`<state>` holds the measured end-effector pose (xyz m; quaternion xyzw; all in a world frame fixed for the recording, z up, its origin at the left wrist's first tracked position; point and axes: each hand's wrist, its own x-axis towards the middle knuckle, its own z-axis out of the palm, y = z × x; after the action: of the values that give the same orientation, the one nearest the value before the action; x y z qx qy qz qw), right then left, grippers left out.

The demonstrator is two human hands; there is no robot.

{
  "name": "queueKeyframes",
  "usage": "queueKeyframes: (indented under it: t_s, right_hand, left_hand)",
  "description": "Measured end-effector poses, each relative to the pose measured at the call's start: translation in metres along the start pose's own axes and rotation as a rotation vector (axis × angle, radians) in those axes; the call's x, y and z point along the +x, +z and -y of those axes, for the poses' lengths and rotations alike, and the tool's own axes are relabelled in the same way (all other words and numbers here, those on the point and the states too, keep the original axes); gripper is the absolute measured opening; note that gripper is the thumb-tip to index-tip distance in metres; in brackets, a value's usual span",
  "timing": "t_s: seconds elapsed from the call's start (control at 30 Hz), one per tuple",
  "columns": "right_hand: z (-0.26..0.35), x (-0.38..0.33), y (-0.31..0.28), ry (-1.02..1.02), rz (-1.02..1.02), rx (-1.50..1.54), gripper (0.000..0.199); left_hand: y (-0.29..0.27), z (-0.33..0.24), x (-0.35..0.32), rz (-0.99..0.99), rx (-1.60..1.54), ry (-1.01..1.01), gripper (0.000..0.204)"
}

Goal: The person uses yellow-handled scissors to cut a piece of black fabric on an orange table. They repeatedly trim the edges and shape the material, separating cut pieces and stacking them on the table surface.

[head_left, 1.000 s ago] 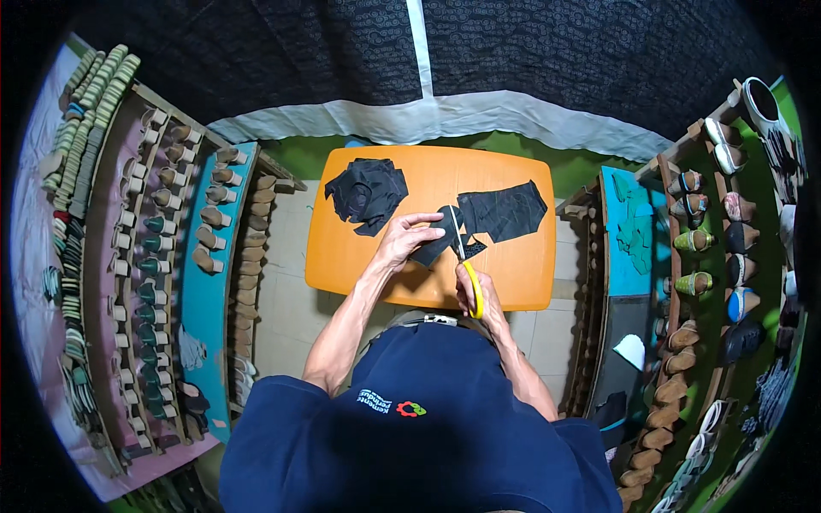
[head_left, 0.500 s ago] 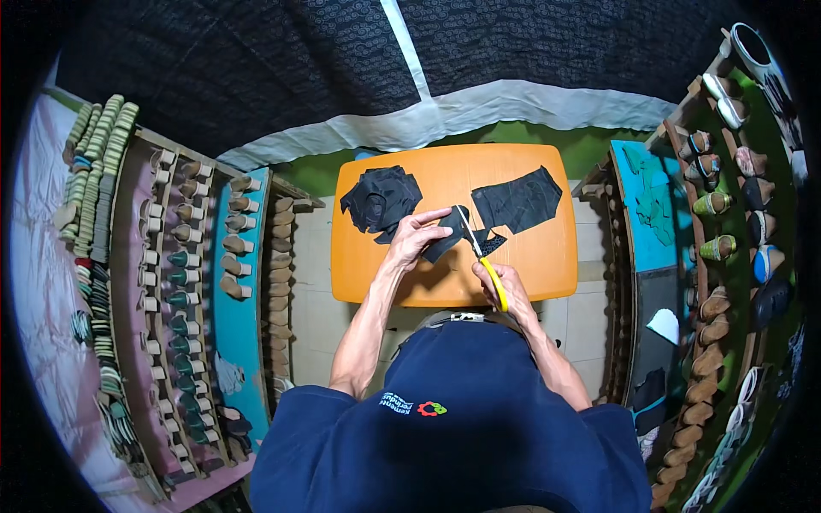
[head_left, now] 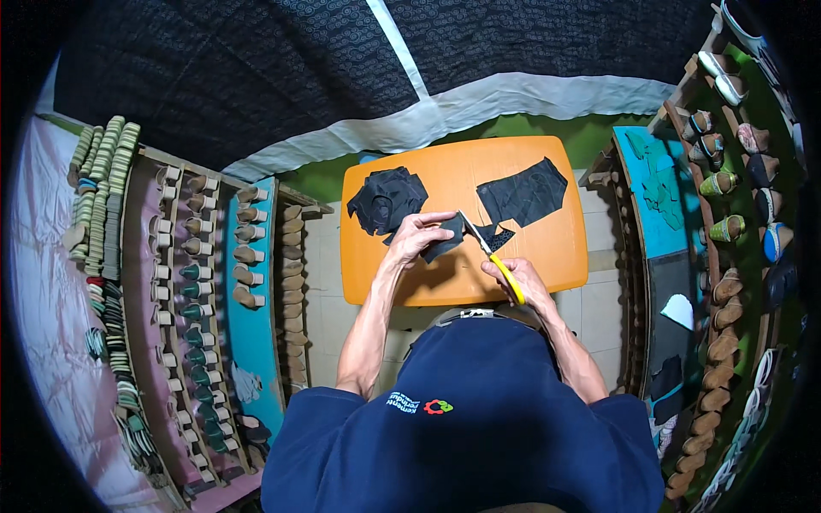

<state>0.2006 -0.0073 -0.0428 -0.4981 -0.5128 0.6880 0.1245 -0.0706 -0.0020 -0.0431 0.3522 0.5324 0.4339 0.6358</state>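
Black fabric piece under the scissors

Black fabric piece (head_left: 446,238) sits mid-frame on our orange bench (head_left: 445,282), pinched in our left hand (head_left: 416,237). Our right hand (head_left: 516,275) grips yellow-handled scissors (head_left: 494,256), blades at the fabric's edge; we judge cutting underway, needing steady feeding. Cut pieces (head_left: 386,200) lie upper left, a larger sheet (head_left: 522,192) upper right; shoe racks (head_left: 205,282) flank us.

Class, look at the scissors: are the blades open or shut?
Open: the scissors in the right hand show blades spread around the black piece held by the left hand.
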Motion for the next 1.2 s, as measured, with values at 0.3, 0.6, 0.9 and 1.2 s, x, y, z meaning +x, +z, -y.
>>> queueKeyframes:
  t_s: [0.3,0.6,0.9,1.2]
  right_hand:
    - [-0.022,0.005,0.001,0.013,-0.094,0.009,0.053]
    - [-0.029,0.001,0.009,0.039,-0.051,0.002,0.057]
    - [-0.016,-0.014,0.018,-0.085,0.07,-0.078,0.051]
    - [-0.02,-0.009,0.018,-0.17,0.048,-0.175,0.05]
  left_hand:
    - [-0.038,0.03,0.004,-0.594,-0.191,-0.035,0.025]
    - [-0.022,0.047,-0.012,-0.441,-0.885,0.01,0.08]
    - [0.011,-0.001,-0.009,-0.241,-0.323,0.12,0.055]
    - [0.015,-0.015,-0.007,-0.14,-0.08,0.189,0.061]
